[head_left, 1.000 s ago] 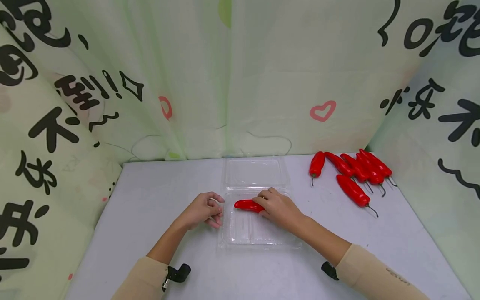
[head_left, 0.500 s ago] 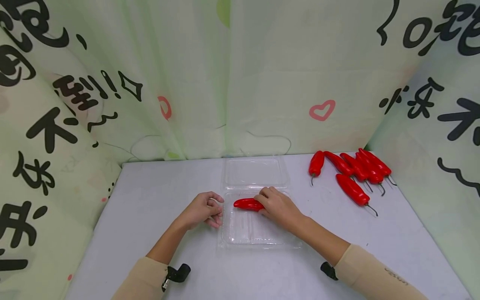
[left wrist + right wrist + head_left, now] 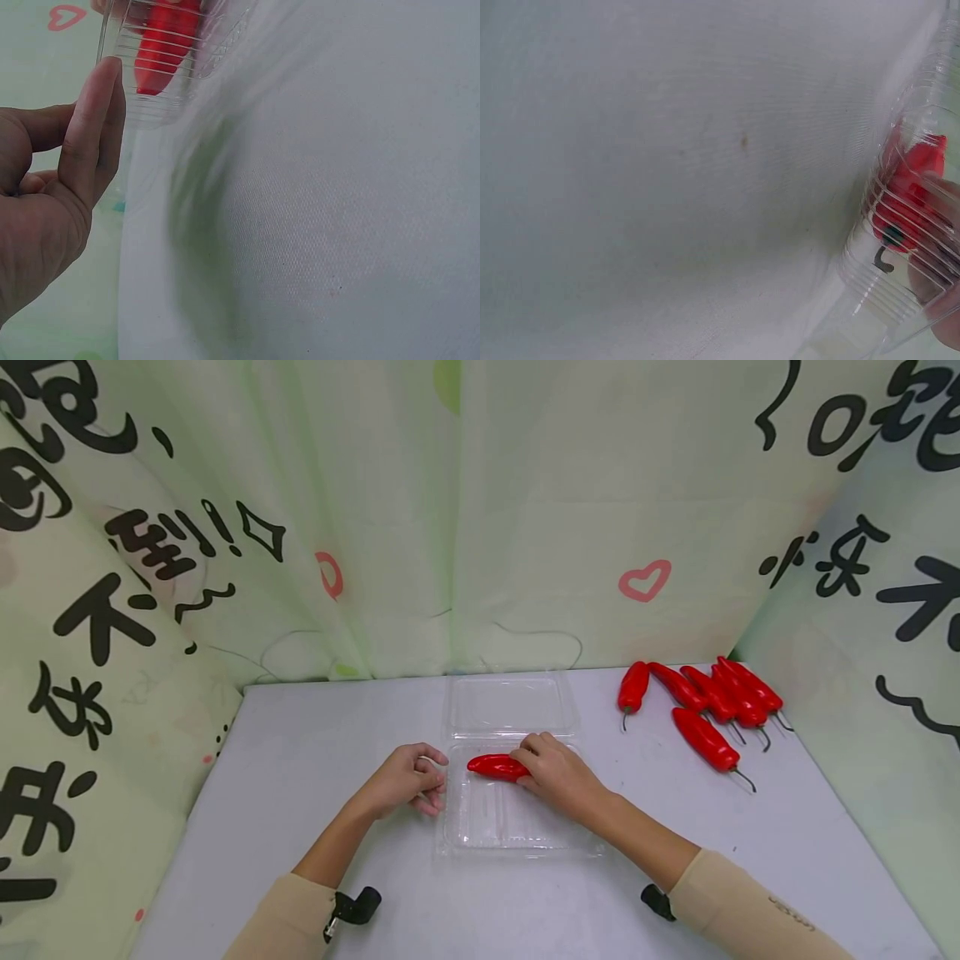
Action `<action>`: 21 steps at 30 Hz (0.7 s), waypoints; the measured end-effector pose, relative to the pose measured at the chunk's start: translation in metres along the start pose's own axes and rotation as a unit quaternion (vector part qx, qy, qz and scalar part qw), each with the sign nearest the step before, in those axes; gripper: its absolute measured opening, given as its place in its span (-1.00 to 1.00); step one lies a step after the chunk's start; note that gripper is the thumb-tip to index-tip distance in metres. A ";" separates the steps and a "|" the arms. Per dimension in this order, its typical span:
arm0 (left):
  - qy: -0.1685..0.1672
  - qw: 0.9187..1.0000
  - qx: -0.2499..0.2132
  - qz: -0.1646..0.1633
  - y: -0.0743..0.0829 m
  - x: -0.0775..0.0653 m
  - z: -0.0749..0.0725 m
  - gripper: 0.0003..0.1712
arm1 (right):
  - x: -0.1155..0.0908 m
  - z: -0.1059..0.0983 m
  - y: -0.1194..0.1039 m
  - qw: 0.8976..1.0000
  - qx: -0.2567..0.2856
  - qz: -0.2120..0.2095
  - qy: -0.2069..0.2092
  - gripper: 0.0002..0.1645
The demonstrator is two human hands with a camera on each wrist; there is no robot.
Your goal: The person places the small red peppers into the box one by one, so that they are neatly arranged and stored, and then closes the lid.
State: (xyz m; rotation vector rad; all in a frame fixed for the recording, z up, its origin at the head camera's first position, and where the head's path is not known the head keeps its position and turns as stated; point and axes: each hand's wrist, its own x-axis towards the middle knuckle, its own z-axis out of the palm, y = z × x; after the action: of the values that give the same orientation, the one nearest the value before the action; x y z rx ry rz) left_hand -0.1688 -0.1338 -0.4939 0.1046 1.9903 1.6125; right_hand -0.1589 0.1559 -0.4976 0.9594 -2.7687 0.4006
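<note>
Hardly moved since a second ago: gripping red pepper (image 3: pixel 497 767) with right hand (image 3: pixel 558 775) in far part of clear container (image 3: pixel 476 822), so seemingly placing, not yet releasing; keeping left hand (image 3: pixel 409 780) loose at its left side, impossible to tell whether touching; seeing stem (image 3: pixel 883 260) only in right wrist view

right fingers (image 3: pixel 527 754) gripping red pepper (image 3: pixel 492 767), clear tray (image 3: pixel 476 822) beneath, perhaps touching

Beyond my right hand (image 3: pixel 558 777), the curtain (image 3: pixel 525 485) bears a pink heart outline (image 3: pixel 646 573); beyond my left hand (image 3: pixel 408 781), a black exclamation mark (image 3: pixel 217 522) and star outline (image 3: pixel 262 532). I can't surely read the skewed black Chinese characters (image 3: pixel 103 620) or my right sleeve's (image 3: pixel 750 910) tiny lettering (image 3: pixel 791 912).
</note>
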 end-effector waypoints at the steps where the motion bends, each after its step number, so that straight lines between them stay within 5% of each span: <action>1: 0.000 1.000 0.001 0.000 0.000 0.000 0.000 -0.65 | 0.000 0.000 0.000 1.000 0.001 0.000 0.001 -0.44; 21: 0.005 1.000 0.018 -0.003 0.006 -0.003 0.001 -0.64 | -0.005 -0.012 0.004 0.999 0.039 0.020 0.002 -0.43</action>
State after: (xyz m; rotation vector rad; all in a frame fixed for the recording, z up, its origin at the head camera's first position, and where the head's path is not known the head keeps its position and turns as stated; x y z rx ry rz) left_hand -0.1672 -0.1325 -0.4872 0.1041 2.0254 1.5757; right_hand -0.1568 0.1650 -0.4885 0.9212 -2.7915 0.5203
